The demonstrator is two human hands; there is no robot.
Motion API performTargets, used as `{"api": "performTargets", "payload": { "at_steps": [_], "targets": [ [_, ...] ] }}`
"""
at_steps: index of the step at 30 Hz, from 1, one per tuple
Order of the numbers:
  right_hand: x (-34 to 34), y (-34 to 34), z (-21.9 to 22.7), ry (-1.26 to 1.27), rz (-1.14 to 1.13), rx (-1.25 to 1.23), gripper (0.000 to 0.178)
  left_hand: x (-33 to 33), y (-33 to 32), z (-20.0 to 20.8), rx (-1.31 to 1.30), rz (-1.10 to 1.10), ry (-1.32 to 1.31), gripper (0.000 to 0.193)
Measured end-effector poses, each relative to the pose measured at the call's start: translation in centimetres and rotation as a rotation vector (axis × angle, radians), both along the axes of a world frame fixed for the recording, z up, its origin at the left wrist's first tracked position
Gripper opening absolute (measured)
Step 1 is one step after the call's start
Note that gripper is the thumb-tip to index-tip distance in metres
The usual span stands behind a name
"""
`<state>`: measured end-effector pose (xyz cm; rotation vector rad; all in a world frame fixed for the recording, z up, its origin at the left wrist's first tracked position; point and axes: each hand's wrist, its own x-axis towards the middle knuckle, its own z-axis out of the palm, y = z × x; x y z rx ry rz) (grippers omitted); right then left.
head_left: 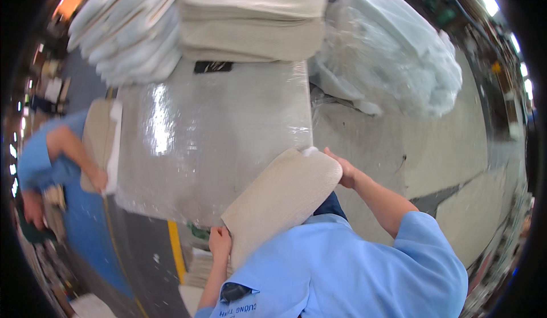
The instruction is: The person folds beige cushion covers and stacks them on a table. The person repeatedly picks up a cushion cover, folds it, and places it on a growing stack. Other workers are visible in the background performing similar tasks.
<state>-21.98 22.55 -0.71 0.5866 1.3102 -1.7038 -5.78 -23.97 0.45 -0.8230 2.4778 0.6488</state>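
Across my front, at the near edge of the table, a beige fabric mat (pixel 285 195) with a rounded end is held at a slant. My left hand (pixel 220 243) pinches its lower left edge, fingers closed. At the other end, my right hand (pixel 343 168) grips the rounded edge, with the thumb side showing and the rest partly behind the mat. A bit of white material (pixel 310 151) peeks out at the mat's top edge beside that hand.
The table (pixel 216 118) is covered in shiny plastic film. On its far side stand a beige mat stack (pixel 250 33), a pile of white layered pieces (pixel 134 33) and a small black item (pixel 213 66). A plastic-wrapped bundle (pixel 387 56) sits right. A co-worker's hand (pixel 98 179) holds another beige mat (pixel 98 135) at left.
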Motion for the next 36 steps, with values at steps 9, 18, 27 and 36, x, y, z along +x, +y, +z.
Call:
{"api": "performTargets", "payload": {
  "at_steps": [9, 18, 27, 36],
  "targets": [
    [7.7, -4.6, -0.8, 0.122, -0.498, 0.067, 0.038, -17.5, 18.8, 5.0, 0.575, -0.668, 0.339, 0.030],
    [7.4, -5.9, -3.8, 0.184, -0.856, -0.117, 0.027, -24.1, 26.0, -2.5, 0.717, -0.582, 0.134, 0.028],
    [13.7, -4.8, -4.4, 0.047, -1.207, -0.289, 0.021, -16.8, 29.2, -0.3, 0.842, -0.622, 0.127, 0.019],
    [13.8, -2.2, -7.7, 0.236, -1.125, -0.496, 0.023, -16.1, 31.1, 1.4, 0.681, -0.943, 0.120, 0.016]
  ]
}}
